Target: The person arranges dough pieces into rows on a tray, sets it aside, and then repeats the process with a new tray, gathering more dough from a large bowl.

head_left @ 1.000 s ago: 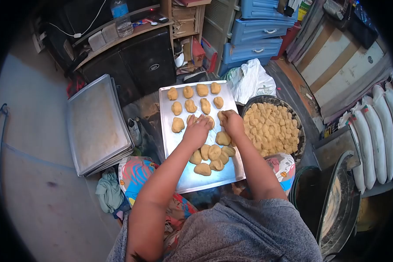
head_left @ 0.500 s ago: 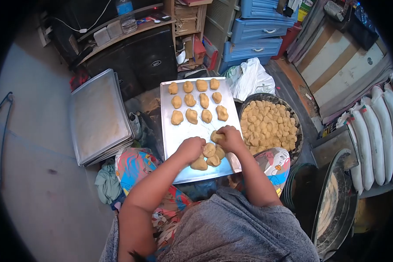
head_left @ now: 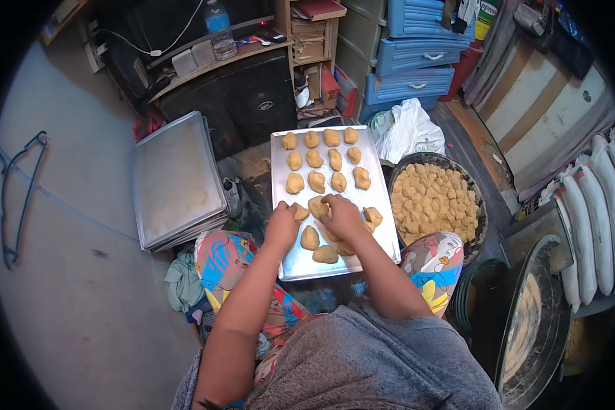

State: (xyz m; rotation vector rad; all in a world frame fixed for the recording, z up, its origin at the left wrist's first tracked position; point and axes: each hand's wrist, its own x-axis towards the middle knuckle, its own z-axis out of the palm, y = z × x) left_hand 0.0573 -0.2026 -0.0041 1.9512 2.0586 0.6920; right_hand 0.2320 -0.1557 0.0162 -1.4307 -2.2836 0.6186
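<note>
A metal baking tray (head_left: 288,263) rests across my lap, with rows of brown dough pieces (head_left: 314,158) on its far half. At the tray's left side, my left hand (head_left: 283,224) is closed on a small dough piece (head_left: 299,212). My right hand (head_left: 343,220) reaches over the middle, its fingers around another dough piece (head_left: 317,206) set on the tray. Nearer to me lie loose dough pieces (head_left: 325,254), one partly hidden under my right wrist. Another lump (head_left: 372,216) sits just right of that hand.
A round black tub (head_left: 482,225) heaped with dough pieces stands right of the tray. Stacked baking trays (head_left: 178,181) lean at left. A white plastic bag (head_left: 417,130) lies behind the tub. A large dark basin (head_left: 536,328) stands at lower right, near filled white bags (head_left: 581,232).
The view has shifted, so the scene sits farther right. My left hand has moved to the tray's left side. My right hand has moved left, leaving a lump on the tray's right side.
</note>
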